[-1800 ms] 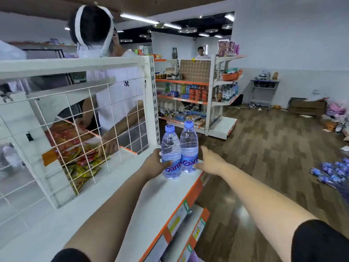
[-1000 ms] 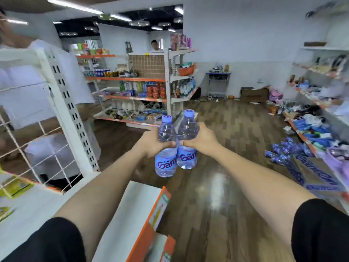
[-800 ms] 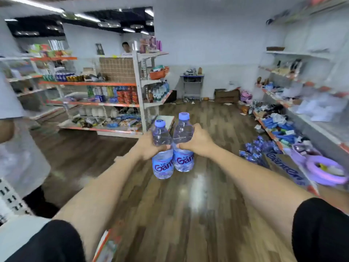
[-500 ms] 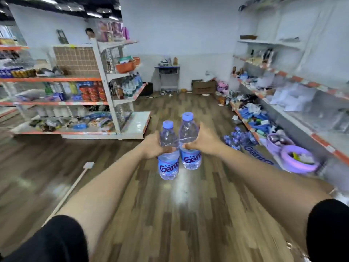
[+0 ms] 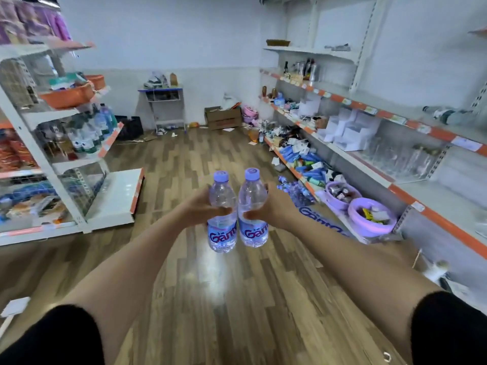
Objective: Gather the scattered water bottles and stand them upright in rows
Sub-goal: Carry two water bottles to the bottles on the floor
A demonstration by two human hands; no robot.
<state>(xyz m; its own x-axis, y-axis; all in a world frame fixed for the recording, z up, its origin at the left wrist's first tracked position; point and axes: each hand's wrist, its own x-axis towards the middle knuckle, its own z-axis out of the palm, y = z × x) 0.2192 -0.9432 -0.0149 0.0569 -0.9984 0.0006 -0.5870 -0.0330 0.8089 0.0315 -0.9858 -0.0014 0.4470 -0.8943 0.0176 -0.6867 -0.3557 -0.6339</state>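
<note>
- carrying: two clear water bottles, blue caps and blue labels, upright and side by side, held out in front, well above the floor.
- left hand (image 5: 200, 209): fingers curled round the left bottle (image 5: 222, 227) at its waist.
- right hand (image 5: 272, 206): fingers curled round the right bottle (image 5: 252, 222); the two bottles touch.
- step, as judged: transport, between pickup and placing; no finished row in view.
- next move calls for: a level free spot, both bases set down flat, then letting go.
- remaining stock: heap of bottles (image 5: 295, 191) lying on the floor beside a printed carton (image 5: 322, 223), below the wall shelving (image 5: 403, 192).
- room: wood-plank floor (image 5: 210, 299); white gondola shelf (image 5: 116, 198) at left; purple basins (image 5: 354, 218) at right.
</note>
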